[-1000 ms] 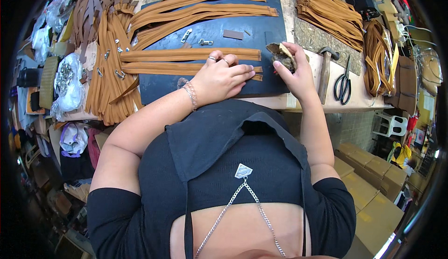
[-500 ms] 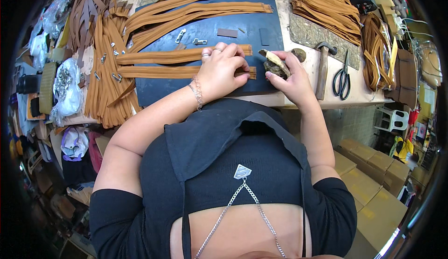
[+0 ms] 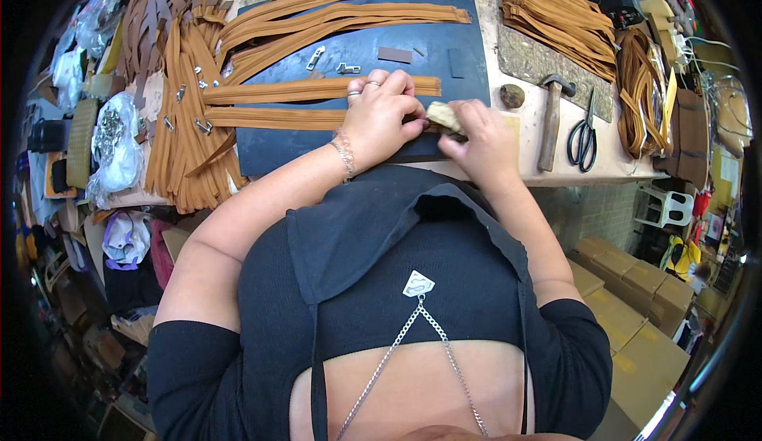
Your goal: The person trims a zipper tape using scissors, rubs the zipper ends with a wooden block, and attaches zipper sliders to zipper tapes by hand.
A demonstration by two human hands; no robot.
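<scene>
Two long tan-brown cloth zipper strips [image 3: 274, 117] run under left hand [image 3: 385, 115] on flat black board [image 3: 468, 40]; nearer end hidden, left's grip can't tell. Right hand [image 3: 482, 141] grasps one pale, rough lump [image 3: 444, 115], partly covered.

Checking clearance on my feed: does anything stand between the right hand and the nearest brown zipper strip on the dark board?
Only the left hand: it covers part of the brown zipper strip, close beside the pale block in the right hand. No loose tool shows between; the strip's end is hidden.
</scene>
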